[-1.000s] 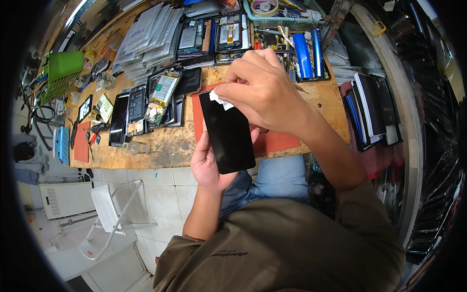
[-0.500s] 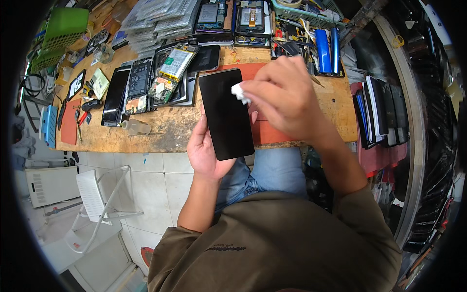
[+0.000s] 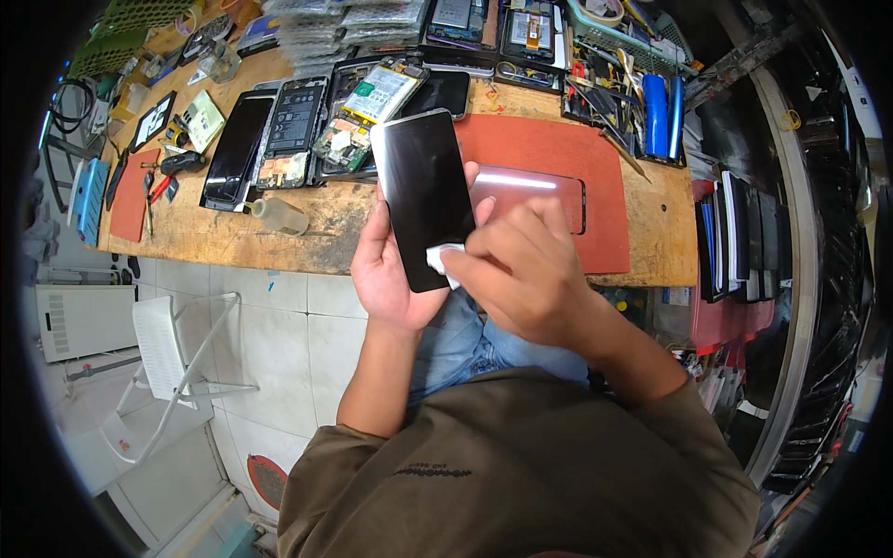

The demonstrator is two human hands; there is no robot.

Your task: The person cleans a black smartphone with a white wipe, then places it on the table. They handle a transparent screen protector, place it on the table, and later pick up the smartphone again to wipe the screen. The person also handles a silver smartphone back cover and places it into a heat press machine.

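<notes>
My left hand (image 3: pixel 391 279) holds a black phone (image 3: pixel 419 186) screen up, fingers curled round its sides. My right hand (image 3: pixel 526 270) pinches a small crumpled white wipe (image 3: pixel 442 259) against the lower right of the screen. Behind the hands, a clear panel with a dark edge (image 3: pixel 549 191) lies on a red mat (image 3: pixel 595 242). Left of the phone lie opened phones (image 3: pixel 288 130), a dark handset (image 3: pixel 233 149) and a small translucent bottle (image 3: pixel 279 216) on the wooden bench (image 3: pixel 186 232).
At the back are bubble-wrap sleeves (image 3: pixel 316 33), trays of phone parts (image 3: pixel 530 37) and tools with blue cylinders (image 3: pixel 656 116). Dark folders (image 3: pixel 735 232) stand at the right. Below left are a white folding chair (image 3: pixel 167 344) and a tiled floor (image 3: pixel 260 335).
My right hand has moved the wipe down from the phone's top to its lower right. The phone has risen slightly in the view, and the clear panel on the mat has come into sight.
</notes>
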